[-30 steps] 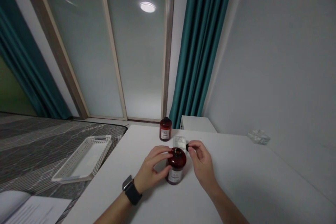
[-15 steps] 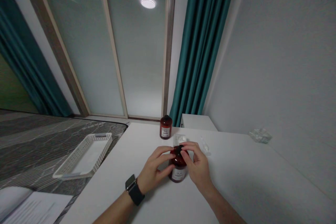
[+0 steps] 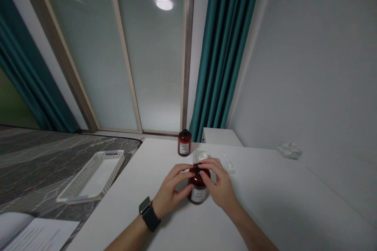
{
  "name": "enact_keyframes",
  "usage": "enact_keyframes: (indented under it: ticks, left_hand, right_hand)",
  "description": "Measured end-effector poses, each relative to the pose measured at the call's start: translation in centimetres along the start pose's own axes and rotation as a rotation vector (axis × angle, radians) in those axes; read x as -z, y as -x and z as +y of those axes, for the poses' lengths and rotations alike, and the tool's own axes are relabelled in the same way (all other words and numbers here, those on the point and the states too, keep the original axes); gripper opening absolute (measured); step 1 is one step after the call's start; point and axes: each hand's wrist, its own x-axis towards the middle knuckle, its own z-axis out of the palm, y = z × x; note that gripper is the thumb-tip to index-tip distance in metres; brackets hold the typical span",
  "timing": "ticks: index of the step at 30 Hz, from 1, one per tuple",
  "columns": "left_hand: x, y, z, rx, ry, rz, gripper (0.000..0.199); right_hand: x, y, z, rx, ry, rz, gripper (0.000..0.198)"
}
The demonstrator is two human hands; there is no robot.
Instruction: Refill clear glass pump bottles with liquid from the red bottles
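Note:
A reddish-brown bottle (image 3: 199, 195) with a white label stands upright on the white table in front of me. My left hand (image 3: 173, 188), with a dark watch on its wrist, grips the bottle from the left, fingers near the neck and thumb lower on its side. From the right, my right hand (image 3: 219, 184) pinches the bottle's black cap (image 3: 197, 168) between thumb and fingers. The cap is partly hidden by those fingers. Farther back on the table is a second bottle (image 3: 184, 145) of the same kind, with its black cap on.
Behind the gripped bottle lies a small clear package (image 3: 200, 156), with a crumpled clear piece (image 3: 228, 164) to its right. Crumpled plastic (image 3: 290, 150) rests at the table's far right. Left of the table are a white basket (image 3: 109, 183) and an open booklet (image 3: 44, 231).
The view has shifted slightly. My right fingers have moved a little on the cap, while my left hand keeps its hold and the bottle stays in place.

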Motion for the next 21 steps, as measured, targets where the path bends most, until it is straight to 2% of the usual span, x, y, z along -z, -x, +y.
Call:
enact_keyframes:
  ticks: [5, 11, 17, 21]
  left_hand:
    - [0.0, 0.0, -0.1, 0.018, 0.006, -0.009, 0.029]
    - [-0.1, 0.0, 0.0, 0.01, 0.011, -0.003, 0.032]
    - [-0.1, 0.0, 0.0, 0.028, 0.008, -0.005, 0.029]
    - [-0.1, -0.1, 0.1, 0.025, -0.002, -0.007, 0.03]
  right_hand:
    - [0.5, 0.5, 0.4, -0.049, -0.01, -0.003, 0.018]
    - [0.3, 1.1, 1.1, -0.126, -0.171, -0.006, 0.028]
    - [0.2, 1.4, 1.1, -0.19, -0.233, -0.021, 0.03]
    - [0.2, 1.5, 1.1, -0.182, -0.244, 0.004, 0.028]
